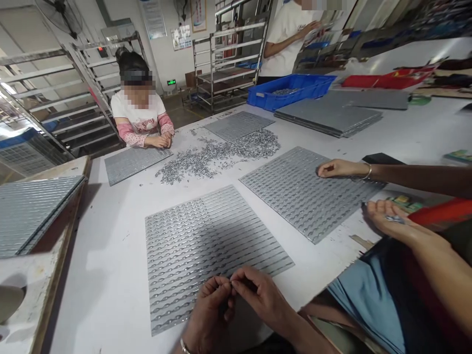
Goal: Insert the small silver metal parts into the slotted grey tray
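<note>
My left hand (pixel 213 307) and my right hand (pixel 260 295) meet fingertip to fingertip over the near edge of a grey ridged board (pixel 217 231). Both are closed in a pinch; anything between the fingertips is too small to make out. Rows of shiny, leaf-shaped pieces cover the board's left part and near side, while its far right part shows plain narrow lines. Beyond the board lies a loose heap of small silvery pieces (pixel 210 157).
At right, a co-worker's hand (pixel 334 168) rests over another filled board (pixel 295 191); their other palm (pixel 391 219) holds small pieces. Across the table, a person (pixel 142 118) works at a third board (pixel 134 164). Behind stand a blue crate (pixel 291 93) and stacked grey sheets (pixel 332 115).
</note>
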`<state>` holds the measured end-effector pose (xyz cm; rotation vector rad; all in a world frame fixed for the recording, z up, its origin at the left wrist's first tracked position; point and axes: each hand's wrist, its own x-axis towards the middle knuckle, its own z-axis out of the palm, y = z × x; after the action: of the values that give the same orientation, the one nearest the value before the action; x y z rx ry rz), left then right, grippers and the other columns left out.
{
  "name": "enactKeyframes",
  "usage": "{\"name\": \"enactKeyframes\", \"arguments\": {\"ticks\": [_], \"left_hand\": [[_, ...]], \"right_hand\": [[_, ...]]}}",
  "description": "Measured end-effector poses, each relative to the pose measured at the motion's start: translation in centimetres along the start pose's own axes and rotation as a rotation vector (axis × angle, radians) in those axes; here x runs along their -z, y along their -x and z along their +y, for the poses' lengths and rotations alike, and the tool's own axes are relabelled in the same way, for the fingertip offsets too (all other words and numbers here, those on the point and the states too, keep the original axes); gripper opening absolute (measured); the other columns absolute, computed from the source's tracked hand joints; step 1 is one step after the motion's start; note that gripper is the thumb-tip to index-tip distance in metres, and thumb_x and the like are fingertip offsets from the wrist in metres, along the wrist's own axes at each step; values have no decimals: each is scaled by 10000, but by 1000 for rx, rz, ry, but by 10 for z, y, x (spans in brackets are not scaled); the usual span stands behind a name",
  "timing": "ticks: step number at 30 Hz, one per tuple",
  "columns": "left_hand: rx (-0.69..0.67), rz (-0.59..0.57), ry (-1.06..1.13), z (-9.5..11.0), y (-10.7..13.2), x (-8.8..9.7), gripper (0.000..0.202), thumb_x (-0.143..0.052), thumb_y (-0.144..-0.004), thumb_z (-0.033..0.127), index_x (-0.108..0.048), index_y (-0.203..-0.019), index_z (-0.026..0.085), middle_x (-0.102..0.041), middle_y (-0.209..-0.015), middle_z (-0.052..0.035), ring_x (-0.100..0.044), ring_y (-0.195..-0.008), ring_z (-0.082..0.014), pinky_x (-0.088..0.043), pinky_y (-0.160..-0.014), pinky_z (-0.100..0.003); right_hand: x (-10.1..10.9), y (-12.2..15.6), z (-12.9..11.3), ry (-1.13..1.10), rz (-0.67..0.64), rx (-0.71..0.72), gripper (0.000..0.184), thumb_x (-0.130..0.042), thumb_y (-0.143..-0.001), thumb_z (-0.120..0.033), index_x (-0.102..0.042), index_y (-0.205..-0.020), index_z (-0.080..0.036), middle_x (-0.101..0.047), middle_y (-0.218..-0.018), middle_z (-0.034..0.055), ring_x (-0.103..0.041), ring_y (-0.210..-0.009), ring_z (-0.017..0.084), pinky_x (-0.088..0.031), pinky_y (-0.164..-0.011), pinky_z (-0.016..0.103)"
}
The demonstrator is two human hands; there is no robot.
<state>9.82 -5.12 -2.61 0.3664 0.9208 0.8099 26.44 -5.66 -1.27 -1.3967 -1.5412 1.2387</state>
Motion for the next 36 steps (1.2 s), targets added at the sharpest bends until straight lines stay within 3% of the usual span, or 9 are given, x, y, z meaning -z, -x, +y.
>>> {"name": "enactKeyframes", "arguments": {"ticks": [8,14,16,20,22,25,28,30,36], "left_hand": [[-32,94,-121,-19,-8,14,551,-935,-584,546,-571,-782,183,-505,-500,65,-359,-447,-55,-197,-463,-200],[20,129,-20,-9,-6,12,504,-941,-565,407,-619,-868,166,-689,-767,-22,-526,-591,-88,-312,-503,-193],[70,89,-28,-7,-3,10,510,-949,-535,376,-624,-863,162,-687,-756,-26,-516,-574,-88,-287,-481,-196],[67,57,-63,-6,-1,10,546,-953,-551,464,-613,-857,166,-670,-713,-23,-461,-524,-75,-225,-453,-200],[44,48,-65,-6,0,10,516,-939,-593,471,-617,-853,161,-658,-697,-14,-432,-506,-63,-237,-464,-200],[38,49,-34,-2,4,8,478,-895,-660,496,-659,-877,142,-667,-751,-38,-491,-569,-85,-291,-495,-205],[3,44,-41,1,7,3,497,-794,-745,576,-697,-938,129,-673,-819,-72,-555,-658,-137,-321,-501,-229],[-49,41,-102,1,9,-1,477,-739,-787,603,-678,-896,144,-636,-735,-45,-525,-604,-136,-310,-486,-244],[-140,48,-303,-12,13,-4,498,-680,-829,664,-533,-753,194,-499,-554,34,-372,-464,-91,-249,-460,-249]], "right_hand": [[1,-9,9,82,-65,-122,287,-502,-964,-442,-608,-840,-206,-683,-834,21,-630,-823,189,-481,-753,297],[3,-42,28,424,95,-42,235,-448,-974,-309,-586,-808,-217,-685,-830,39,-640,-809,198,-481,-774,326],[-1,-50,34,544,78,-51,219,-456,-969,-261,-603,-814,-214,-701,-845,49,-653,-805,203,-478,-761,326],[-11,-56,42,658,106,-98,158,-497,-949,-209,-601,-830,-210,-712,-854,58,-677,-799,207,-479,-727,309],[-12,-53,42,605,160,-92,86,-520,-933,-202,-602,-905,-206,-706,-829,52,-680,-775,208,-490,-712,305],[-7,-37,34,413,213,5,129,-492,-980,-274,-600,-997,-204,-688,-799,35,-672,-738,195,-515,-713,302],[0,-14,17,309,87,158,219,-457,-1020,-309,-646,-952,-221,-689,-874,41,-672,-824,182,-524,-778,290],[2,-2,6,324,-17,203,225,-472,-1010,-264,-694,-993,-232,-690,-942,50,-670,-893,184,-523,-816,288],[-2,9,1,407,-56,162,198,-532,-966,-211,-722,-1002,-251,-700,-969,49,-668,-916,198,-517,-847,308]]}}
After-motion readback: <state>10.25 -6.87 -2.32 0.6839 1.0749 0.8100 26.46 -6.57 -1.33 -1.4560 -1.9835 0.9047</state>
